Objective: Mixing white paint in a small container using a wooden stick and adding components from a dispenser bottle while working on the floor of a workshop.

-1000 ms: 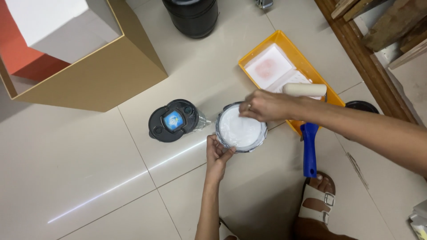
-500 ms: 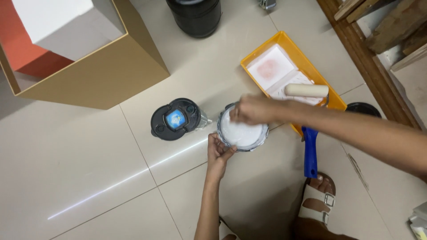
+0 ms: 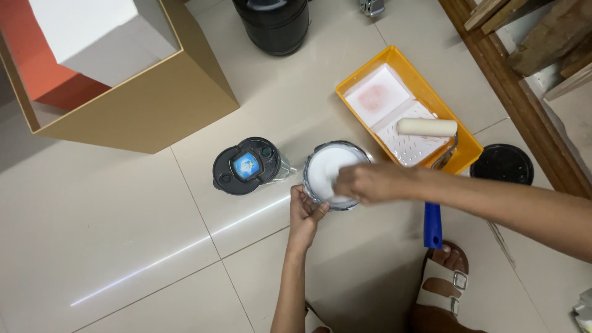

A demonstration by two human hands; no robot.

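Note:
A round can of white paint [image 3: 327,169] stands open on the pale floor tiles. My left hand [image 3: 305,209] grips its near-left rim from below. My right hand [image 3: 364,183] is blurred and hovers over the can's right side, with its fingers bunched above the paint. Whatever is in those fingers is hidden. A yellow paint tray [image 3: 364,80] lies just right of the can. In the tray rests a white roller [image 3: 427,127], and its blue handle [image 3: 433,223] sticks out toward me.
A black container with a blue label [image 3: 246,165] stands left of the can. A black round lid [image 3: 502,164] lies right of the tray. A tan open box [image 3: 154,105] is at the back left, a black bucket [image 3: 271,21] behind, wooden boards [image 3: 536,37] at the right. My sandalled foot [image 3: 445,280] is near the handle.
My right hand has swung from the can's far-right rim across to its near-right side. The left hand has stayed on the rim. The view has shifted slightly.

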